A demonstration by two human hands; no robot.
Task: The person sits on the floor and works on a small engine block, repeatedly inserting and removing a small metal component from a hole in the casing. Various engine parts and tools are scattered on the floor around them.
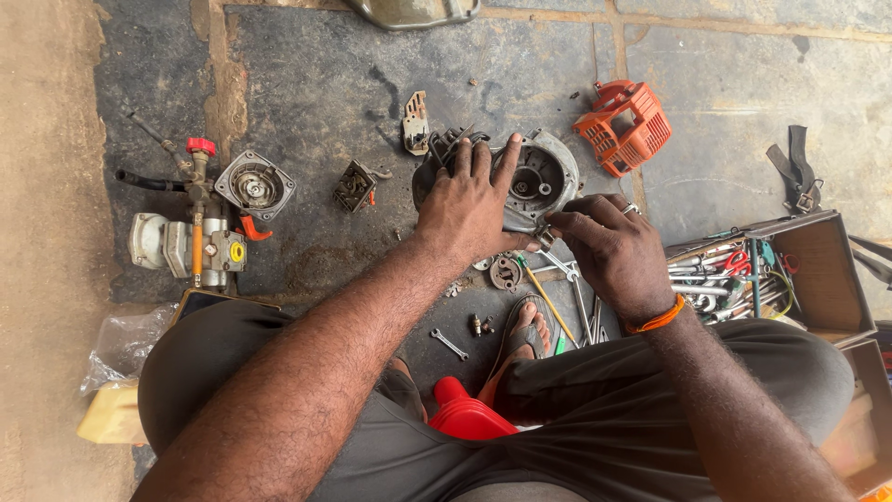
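Here the left hand presses the engine casing, right hand's grip pinching a small part beside the toolbox.

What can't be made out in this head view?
- Engine casing: its left half is hidden under the left hand.
- Small part pinched in the right hand: too small, covered by fingers.
- Grey object: cut off by the top edge.
- Toolbox contents: too jumbled.
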